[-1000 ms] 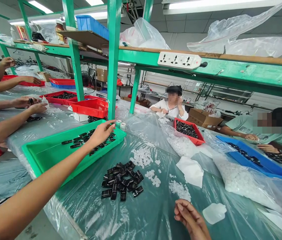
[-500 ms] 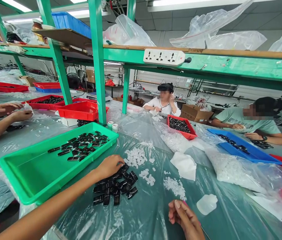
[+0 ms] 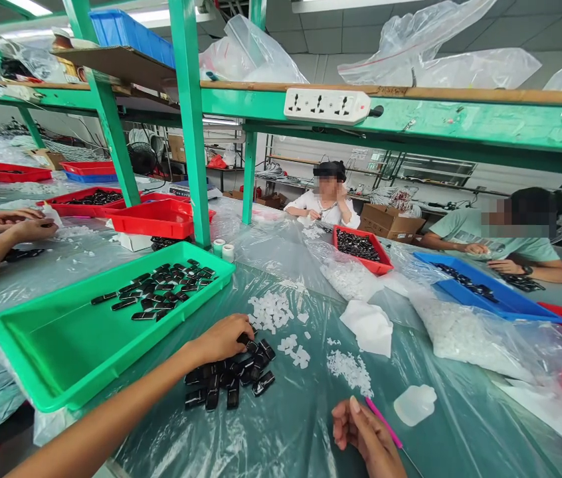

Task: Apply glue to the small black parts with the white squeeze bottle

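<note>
- Your left hand point(image 3: 227, 337) is at the heap of black pieces point(image 3: 231, 380), just right of the green tray point(image 3: 76, 338); its fingertips meet one piece, but you cannot tell whether they grip it.
- Your right hand point(image 3: 368, 439), well right of the tray, has loosely curled fingers; any pinch is unclear.
- Beside it, farther from the tray, lies a pink-handled tool point(image 3: 384, 423).
- More black pieces point(image 3: 161, 290) lie inside the tray.
</note>
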Available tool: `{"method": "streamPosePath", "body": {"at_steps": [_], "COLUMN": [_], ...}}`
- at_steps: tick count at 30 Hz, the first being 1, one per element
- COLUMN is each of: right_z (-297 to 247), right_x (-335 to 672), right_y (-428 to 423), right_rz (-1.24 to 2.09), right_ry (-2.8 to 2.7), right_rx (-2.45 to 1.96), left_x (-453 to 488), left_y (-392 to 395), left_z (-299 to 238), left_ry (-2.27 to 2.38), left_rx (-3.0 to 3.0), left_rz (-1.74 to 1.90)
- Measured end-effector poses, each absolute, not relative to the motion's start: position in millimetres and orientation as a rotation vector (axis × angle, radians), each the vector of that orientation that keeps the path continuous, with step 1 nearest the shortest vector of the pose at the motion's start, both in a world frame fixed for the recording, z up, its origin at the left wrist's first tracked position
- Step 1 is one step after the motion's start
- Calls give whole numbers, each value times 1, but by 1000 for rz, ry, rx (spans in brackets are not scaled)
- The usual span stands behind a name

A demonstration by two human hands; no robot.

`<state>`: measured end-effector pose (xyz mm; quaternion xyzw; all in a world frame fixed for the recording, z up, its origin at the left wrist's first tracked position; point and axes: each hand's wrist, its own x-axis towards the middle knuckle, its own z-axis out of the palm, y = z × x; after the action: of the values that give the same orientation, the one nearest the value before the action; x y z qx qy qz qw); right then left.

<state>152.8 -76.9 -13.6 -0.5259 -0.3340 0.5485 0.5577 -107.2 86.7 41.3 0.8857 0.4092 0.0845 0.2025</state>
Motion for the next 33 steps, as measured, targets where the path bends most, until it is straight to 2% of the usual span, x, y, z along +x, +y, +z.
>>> {"method": "streamPosePath", "body": {"at_steps": [13,19,24,33], "right_z": [-15,-11,-11,-7], "right_x": [153,146,148,156], "right_y": [-74,-76,-78,-81], "right_rz": [1264,1090,843,771], "right_ry": [-865,-1014,-1009,-1027], "right_rx": [-1260,-1268,-1262,-1239], "left_x": [-104,-65,-16,20], "left_y": [79,53,17,-1], "left_z": [45,35,21,10], "left_ry": [943,796,662,571], "left_rx": [2087,1755,1198,1127], "left_rz": [477,604,675,688]}}
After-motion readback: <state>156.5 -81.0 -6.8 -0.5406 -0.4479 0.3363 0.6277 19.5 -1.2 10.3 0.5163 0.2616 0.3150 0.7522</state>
